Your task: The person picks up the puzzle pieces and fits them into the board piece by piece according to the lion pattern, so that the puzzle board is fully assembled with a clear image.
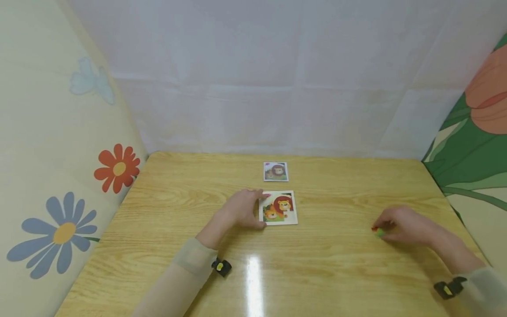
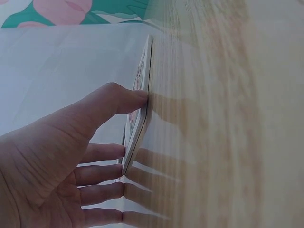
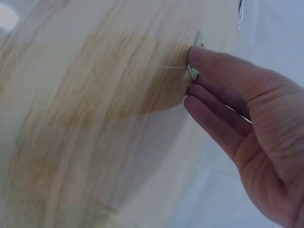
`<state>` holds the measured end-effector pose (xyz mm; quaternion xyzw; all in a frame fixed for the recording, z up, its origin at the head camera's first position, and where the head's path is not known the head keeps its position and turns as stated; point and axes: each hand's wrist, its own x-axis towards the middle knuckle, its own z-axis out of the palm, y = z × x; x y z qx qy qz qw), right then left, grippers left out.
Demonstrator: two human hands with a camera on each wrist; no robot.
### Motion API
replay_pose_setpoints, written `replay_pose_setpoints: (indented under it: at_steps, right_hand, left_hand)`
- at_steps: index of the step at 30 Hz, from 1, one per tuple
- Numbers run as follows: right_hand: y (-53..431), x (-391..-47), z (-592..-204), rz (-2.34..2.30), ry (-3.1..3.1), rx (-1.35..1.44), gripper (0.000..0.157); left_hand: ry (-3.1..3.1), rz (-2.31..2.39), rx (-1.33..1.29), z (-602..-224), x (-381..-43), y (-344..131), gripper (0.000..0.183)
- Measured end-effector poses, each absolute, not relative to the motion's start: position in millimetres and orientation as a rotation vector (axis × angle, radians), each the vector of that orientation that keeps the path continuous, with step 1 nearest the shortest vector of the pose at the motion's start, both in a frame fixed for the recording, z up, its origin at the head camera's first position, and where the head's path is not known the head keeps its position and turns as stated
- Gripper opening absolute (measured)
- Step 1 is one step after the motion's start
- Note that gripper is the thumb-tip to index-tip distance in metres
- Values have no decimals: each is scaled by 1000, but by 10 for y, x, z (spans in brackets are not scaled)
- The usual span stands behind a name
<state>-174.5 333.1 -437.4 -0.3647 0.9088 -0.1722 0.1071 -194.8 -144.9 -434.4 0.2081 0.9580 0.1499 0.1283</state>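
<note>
A square lion jigsaw puzzle (image 1: pixel 279 208) with a white border lies on the table, with a pale gap at its lower right. My left hand (image 1: pixel 243 210) rests at its left side, thumb near the front corner and forefinger near the back one. In the left wrist view, the thumb of the left hand (image 2: pixel 61 128) touches the board's edge and the other fingers stretch out straight. Far to the right, my right hand (image 1: pixel 408 226) pinches a small red and green puzzle piece (image 1: pixel 380 232) between thumb and fingers, close to the tabletop. Fingers hide much of the piece (image 3: pixel 194 72).
Behind the puzzle lies a smaller picture card (image 1: pixel 276 171) showing a similar lion. The wooden table (image 1: pixel 178 185) meets a white cloth backdrop (image 1: pixel 253 110) at the back. Flower-printed walls (image 1: pixel 39 154) stand at both sides.
</note>
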Motion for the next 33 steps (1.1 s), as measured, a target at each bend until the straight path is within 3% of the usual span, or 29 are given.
replay_pose_setpoints:
  at_steps: [16, 33]
  right_hand:
    - [3136, -1847, -4335, -681, 2757, -1159, 29]
    - [2180, -2139, -4190, -742, 2639, -1326, 30]
  left_hand:
    - [2791, 432, 600, -4322, -1939, -1450, 94]
    - [2800, 399, 625, -4360, -1939, -1459, 95]
